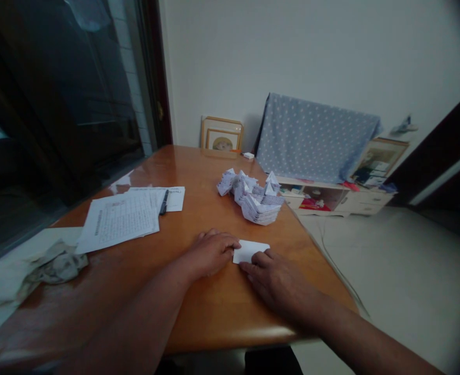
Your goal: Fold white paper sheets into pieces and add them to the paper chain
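Observation:
A small folded white sheet of paper (248, 250) lies flat on the wooden table in front of me. At its left edge, my left hand (214, 252) is closed with the fingertips on the paper. My right hand (279, 278) pinches the lower right part of the same sheet, thumb at the near edge and fingers over the top. Just beyond both hands sits a cluster of folded paper boats (259, 205), nested in stacks, with printed text on their sides.
Printed sheets (123, 219) lie on the table's left side, with a black pen (164, 202) on them. Nearer left is a crumpled grey cloth (60, 263). A small white box (248, 155) and a framed picture (222, 136) are at the far end. The table (222, 328) ends at right above the floor.

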`<state>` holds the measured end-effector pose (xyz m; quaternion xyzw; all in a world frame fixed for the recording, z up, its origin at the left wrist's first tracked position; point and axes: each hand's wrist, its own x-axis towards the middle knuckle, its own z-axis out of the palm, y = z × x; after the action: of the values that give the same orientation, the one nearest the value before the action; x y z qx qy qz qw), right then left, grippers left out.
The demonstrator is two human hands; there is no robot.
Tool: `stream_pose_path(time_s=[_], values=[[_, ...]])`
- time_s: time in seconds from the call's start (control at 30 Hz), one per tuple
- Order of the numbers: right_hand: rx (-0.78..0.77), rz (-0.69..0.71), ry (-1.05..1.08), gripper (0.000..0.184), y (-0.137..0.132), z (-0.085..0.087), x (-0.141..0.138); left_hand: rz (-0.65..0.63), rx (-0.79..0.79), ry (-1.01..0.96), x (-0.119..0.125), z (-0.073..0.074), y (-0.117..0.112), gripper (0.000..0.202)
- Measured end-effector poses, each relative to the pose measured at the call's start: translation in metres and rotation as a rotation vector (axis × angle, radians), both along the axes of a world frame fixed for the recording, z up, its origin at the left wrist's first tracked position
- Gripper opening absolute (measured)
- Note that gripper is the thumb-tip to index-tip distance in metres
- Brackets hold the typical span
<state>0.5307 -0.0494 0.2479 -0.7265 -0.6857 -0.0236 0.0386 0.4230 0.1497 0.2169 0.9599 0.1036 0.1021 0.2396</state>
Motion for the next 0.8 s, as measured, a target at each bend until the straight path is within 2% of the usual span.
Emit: stream_pose_path(time_s=[0.3, 0.6, 0.8], values=[[-0.031, 0.057, -0.018, 0.035, 0.010, 0.008, 0.004, -0.005, -0.016, 0.001, 0.001, -0.003, 0.004, 0.034], [-0.040, 0.017, -0.097, 0.032, 0.023, 0.002, -0.004, 0.012, -0.045, 0.026, 0.004, -0.004, 0.009, 0.043], [-0.041, -0.006, -0.050, 0.033, 0.021, 0.002, -0.004, 0.029, -0.064, 0.014, 0.003, -0.003, 0.008, 0.045]])
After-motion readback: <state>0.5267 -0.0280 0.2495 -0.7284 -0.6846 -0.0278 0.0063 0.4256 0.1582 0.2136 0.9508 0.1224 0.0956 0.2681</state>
